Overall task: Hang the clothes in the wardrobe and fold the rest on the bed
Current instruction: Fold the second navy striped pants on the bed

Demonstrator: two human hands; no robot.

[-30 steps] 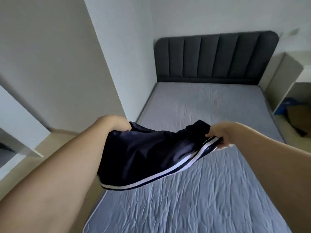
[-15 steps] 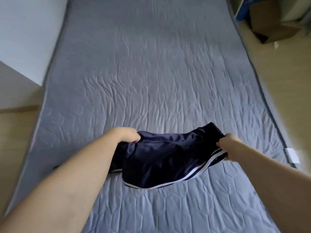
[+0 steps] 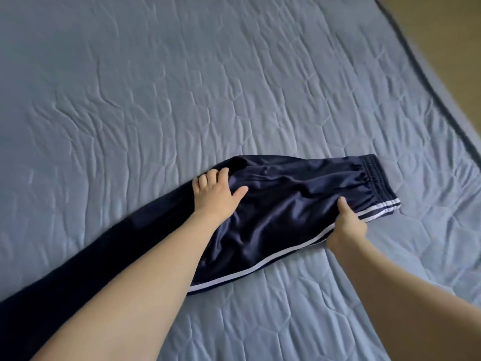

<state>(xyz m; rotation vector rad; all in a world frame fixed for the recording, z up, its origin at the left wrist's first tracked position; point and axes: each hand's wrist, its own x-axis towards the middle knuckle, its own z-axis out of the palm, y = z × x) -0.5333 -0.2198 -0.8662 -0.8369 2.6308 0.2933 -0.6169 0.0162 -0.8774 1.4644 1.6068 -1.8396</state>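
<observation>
Dark navy track trousers (image 3: pixel 281 204) with white side stripes lie flat on the grey-blue quilted bed (image 3: pixel 208 87). Their elastic waistband points to the right, and the legs run off toward the lower left under my left arm. My left hand (image 3: pixel 216 192) rests on the trousers' far edge, its fingers curled around the cloth. My right hand (image 3: pixel 346 227) pinches the striped near edge, thumb on top of the fabric.
The bed's right edge (image 3: pixel 426 82) runs diagonally across the upper right, with tan wooden floor (image 3: pixel 447 27) beyond it. The quilt is wrinkled but bare above and below the trousers.
The trousers were held bunched in the air between both hands; now they lie spread on the bed. My view has tilted down from the headboard to the mattress.
</observation>
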